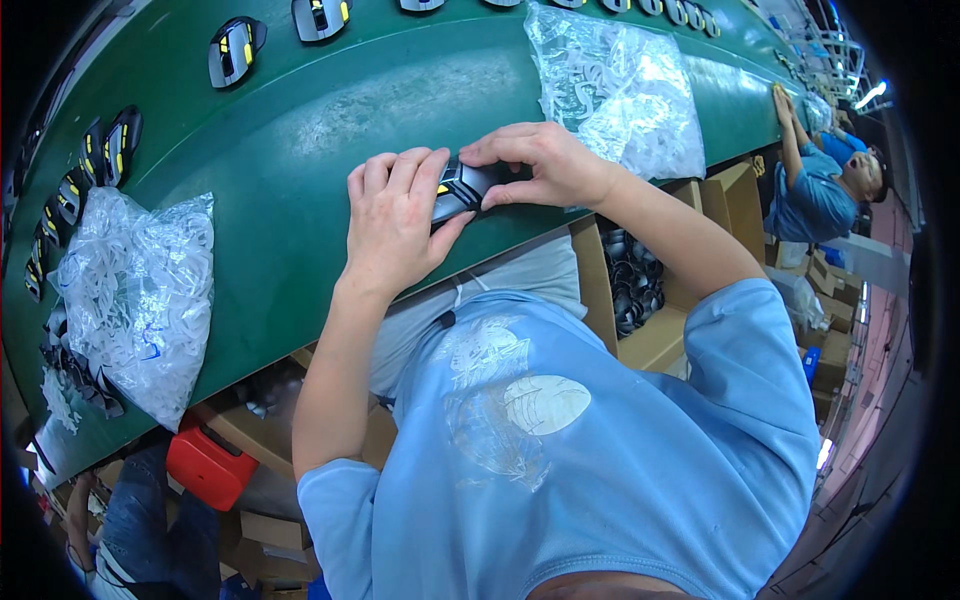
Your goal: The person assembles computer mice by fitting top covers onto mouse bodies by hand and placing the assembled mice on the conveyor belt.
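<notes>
A grey and black computer mouse [462, 187] with yellow accents is between my two hands, close to the near edge of the green table. My left hand [392, 215] wraps its left end, fingers over the far side and thumb on the near side. At the other end, my right hand [548, 166] pinches the mouse between bent fingers and thumb. My palms and fingers hide both ends of it. Beyond my right hand lies a clear plastic bag [625, 95] of small translucent white pieces.
Another bag of translucent pieces [140, 290] lies on the green table [290, 240] at left, beside several mice [120, 145]. More mice [236, 52] line the far side. Under the edge, a cardboard box [655, 345] holds dark curved parts. A red container [208, 465] and other people [815, 190] are nearby.
</notes>
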### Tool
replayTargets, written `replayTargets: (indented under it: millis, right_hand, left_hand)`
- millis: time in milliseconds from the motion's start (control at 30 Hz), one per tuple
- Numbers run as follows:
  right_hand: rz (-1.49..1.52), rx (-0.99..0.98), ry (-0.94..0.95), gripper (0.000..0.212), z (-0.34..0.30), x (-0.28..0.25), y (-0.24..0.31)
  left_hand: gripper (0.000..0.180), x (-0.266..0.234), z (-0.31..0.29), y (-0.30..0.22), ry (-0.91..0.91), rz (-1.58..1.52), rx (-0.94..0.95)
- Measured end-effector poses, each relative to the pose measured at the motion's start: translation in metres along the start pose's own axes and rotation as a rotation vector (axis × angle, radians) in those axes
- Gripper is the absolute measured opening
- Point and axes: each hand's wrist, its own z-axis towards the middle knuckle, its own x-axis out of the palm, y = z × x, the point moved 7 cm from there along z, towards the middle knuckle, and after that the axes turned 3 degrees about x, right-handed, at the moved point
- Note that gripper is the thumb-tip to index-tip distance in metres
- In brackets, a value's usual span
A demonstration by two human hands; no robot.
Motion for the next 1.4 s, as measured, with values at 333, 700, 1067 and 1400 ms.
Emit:
replayTargets:
  millis: [333, 700, 1067, 1400]
  right_hand:
    - [-0.155, -0.139, 0.011, 0.052, 0.011, -0.003, 0.008]
    - [-0.123, -0.013, -0.040, 0.055, 0.004, 0.002, 0.008]
    - [-0.121, 0.051, 0.018, 0.038, 0.000, -0.003, 0.007]
    - [-0.081, 0.212, -0.001, 0.042, 0.017, -0.012, -0.002]
  left_hand:
    - [0.072, 0.002, 0.000, -0.001, 0.008, 0.049, -0.003]
    - [0.072, 0.001, -0.001, 0.001, 0.003, 0.046, -0.014]
    - [0.074, 0.007, 0.004, -0.005, 0.037, 0.057, 0.003]
    - [0.059, 0.015, 0.010, -0.007, -0.063, 0.127, -0.042]
